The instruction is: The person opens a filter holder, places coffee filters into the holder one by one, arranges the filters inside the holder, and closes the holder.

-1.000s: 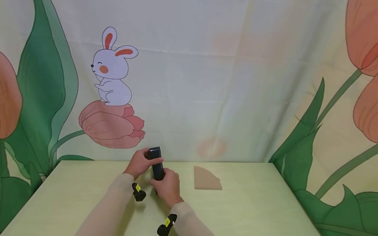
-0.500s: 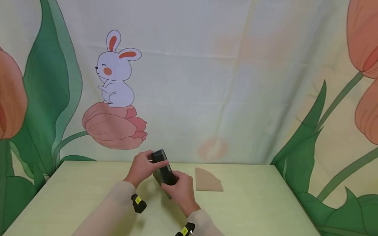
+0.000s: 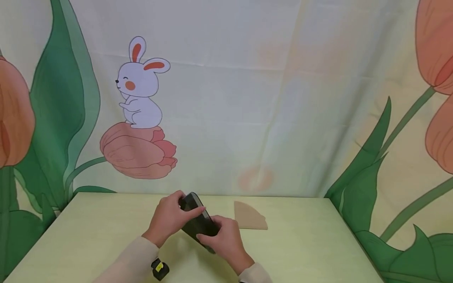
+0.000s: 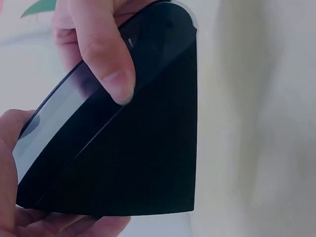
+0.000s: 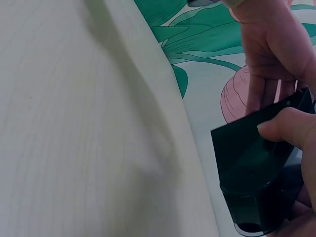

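Both hands hold a black, fan-shaped coffee filter holder, tilted above the table. My left hand grips its upper left end, with the thumb across its narrow side. At the lower right end my right hand holds it with the thumb on the near side. In the left wrist view the holder shows a ribbed flat face and a glossy curved edge. The right wrist view shows an opening at one end of the holder. Right of the hands, a flat stack of tan coffee filter papers lies on the table.
The pale yellow table reaches back to a hanging cloth printed with a rabbit and tulips. A black wrist camera is strapped at the left sleeve.
The holder has come nearer and lower, moved a little right, and tilted from almost upright to a slant. Both hands have moved with it; the filter papers have stayed in place.
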A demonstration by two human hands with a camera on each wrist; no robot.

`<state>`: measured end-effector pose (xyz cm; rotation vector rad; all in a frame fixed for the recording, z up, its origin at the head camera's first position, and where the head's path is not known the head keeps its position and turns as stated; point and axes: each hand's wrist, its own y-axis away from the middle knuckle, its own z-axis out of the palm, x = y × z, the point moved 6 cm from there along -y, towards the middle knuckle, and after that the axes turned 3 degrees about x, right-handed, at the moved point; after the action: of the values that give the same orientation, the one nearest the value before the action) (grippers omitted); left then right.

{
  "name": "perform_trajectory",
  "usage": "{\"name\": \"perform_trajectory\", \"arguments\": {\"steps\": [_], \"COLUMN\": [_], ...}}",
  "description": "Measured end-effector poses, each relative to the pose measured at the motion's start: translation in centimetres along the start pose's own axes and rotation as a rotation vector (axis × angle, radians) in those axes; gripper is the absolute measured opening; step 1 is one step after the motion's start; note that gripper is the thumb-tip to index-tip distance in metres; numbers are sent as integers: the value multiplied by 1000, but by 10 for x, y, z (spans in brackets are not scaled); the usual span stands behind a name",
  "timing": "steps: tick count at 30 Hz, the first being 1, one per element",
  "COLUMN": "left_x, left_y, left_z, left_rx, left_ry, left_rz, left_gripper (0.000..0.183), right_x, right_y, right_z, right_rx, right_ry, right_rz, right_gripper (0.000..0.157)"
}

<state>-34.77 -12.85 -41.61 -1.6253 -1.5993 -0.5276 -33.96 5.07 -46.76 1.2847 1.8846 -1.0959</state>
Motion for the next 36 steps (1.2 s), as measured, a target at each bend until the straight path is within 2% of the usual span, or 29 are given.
{"name": "perform_trajectory", "arguments": {"steps": [8,14,18,23,30,36], "left_x": [4,2,-6,-21,-42,-49], "left_y": [27,45,52,56,61,70], "left_z": [-2,0,1,4,12,15], "left_rx": [-9,-55,-136,-271,-469,-531], "left_ry": [20,140,223,266,367,429], "left_rz": [-8,12,50,128,143,162], "left_gripper": [53,51,53,58,62,53], "right_x": [2,8,8,8,4,-2], "right_y": [17,26,31,34,38,41], "right_z": [-9,-17,-21,-24,-21,-15], "right_rx": [-90,-137,-176,-226,-323,-411], "right_ry": [-36,-87,-121,-151,-200,-252], "right_rz": [-71,-66,-55,-15,-47,-50], "right_gripper": [32,32,33,33,32,33]}}
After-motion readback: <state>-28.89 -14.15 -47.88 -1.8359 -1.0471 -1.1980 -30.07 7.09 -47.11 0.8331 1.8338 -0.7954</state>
